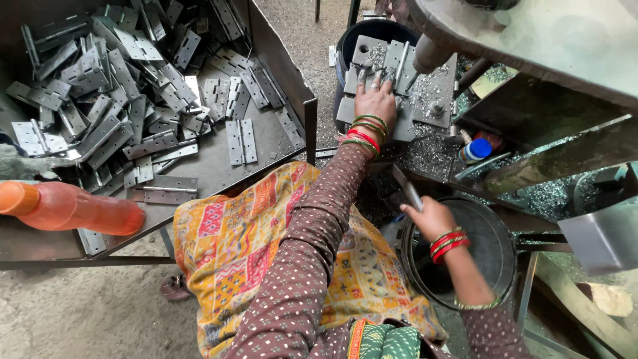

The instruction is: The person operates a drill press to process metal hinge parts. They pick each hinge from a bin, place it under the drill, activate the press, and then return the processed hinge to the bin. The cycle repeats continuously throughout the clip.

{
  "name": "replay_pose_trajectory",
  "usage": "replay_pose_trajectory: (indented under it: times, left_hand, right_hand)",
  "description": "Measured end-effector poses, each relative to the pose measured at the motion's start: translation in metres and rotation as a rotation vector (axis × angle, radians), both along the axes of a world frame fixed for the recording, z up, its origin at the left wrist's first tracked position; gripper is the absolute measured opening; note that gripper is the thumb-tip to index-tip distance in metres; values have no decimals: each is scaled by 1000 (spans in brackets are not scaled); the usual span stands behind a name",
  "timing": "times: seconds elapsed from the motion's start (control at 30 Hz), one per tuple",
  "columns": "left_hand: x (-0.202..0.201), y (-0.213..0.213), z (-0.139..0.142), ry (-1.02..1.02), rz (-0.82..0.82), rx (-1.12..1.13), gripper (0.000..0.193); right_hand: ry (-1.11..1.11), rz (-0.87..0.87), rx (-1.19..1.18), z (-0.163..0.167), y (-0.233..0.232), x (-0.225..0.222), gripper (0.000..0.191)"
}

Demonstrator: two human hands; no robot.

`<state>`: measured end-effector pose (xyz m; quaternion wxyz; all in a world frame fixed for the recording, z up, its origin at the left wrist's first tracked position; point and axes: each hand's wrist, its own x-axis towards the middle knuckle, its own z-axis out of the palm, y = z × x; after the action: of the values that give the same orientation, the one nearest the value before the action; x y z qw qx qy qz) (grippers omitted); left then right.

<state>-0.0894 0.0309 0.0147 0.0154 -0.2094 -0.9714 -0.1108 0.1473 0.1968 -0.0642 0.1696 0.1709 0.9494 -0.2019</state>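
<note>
This is a small metal workshop. A steel tray [266,143] filling the upper left of the frame is heaped with grey stamped hinges [113,100]. At upper centre a drill-press table [435,90] carries more hinge plates amid bright metal shavings [425,149], with the machine's heavy cast body [531,40] in the upper right. The floor at lower left is rough, dusty concrete [86,319]

L arm stretched fwd, elbow nearly straight, wrist flat; left hand [375,100] palm down, fingers [362,78] spread and pressing flat. R arm bent, closer to body, forearm angled in; right hand [430,217] lower, fingers curled shut in a pinch grip, thumb on top.
</note>
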Motion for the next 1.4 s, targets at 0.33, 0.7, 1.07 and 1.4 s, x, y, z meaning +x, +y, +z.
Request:
replay_pose_trajectory:
  times: [0.33, 0.7, 1.07, 1.4]
  left_hand:
    - [-5, 2, 4, 67, -26, -84, 27]
    - [144, -47, -5, 567, -107, 171, 21]
    - [81, -21, 22, 796, -77, 406, 18]
    - [63, -55, -11, 289, 195, -59, 54]
  right_hand:
    - [27, -18, -7, -36, -8, 13, 58]
    - [-73, -11, -5, 28, -11, -10, 59]
    - [-29, 28, 12, 3, 2, -10, 61]
    - [22, 36, 8, 5, 2, -10, 60]
